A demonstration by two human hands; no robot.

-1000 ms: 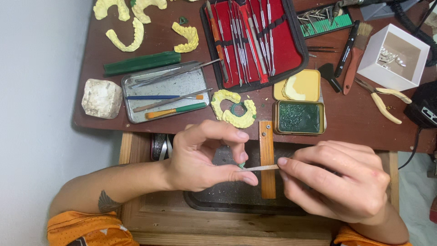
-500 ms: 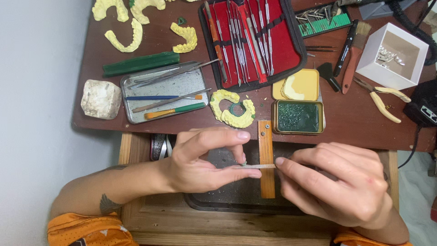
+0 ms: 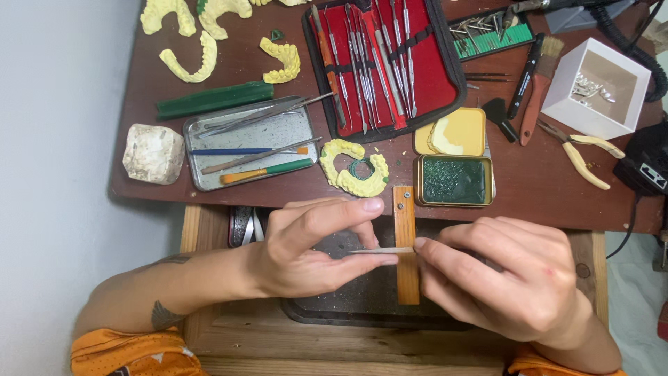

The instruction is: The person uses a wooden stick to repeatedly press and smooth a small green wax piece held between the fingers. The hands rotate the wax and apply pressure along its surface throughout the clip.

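Observation:
My left hand and my right hand meet over a wooden bench peg that juts from the table's front edge. My right hand pinches a thin metal tool whose tip lies between my left thumb and fingers. What my left fingers pinch is too small to make out. A dark tray sits under both hands. Just beyond lie a yellow dental cast with a green wax piece and an open tin of green wax.
On the brown table are a red case of metal instruments, a metal tray with tools, a white stone block, more yellow casts, a white box, pliers and a brush.
Both hands have stayed over the peg. The left index finger has stretched a little further over the tool's tip, and the tool has shifted only slightly.

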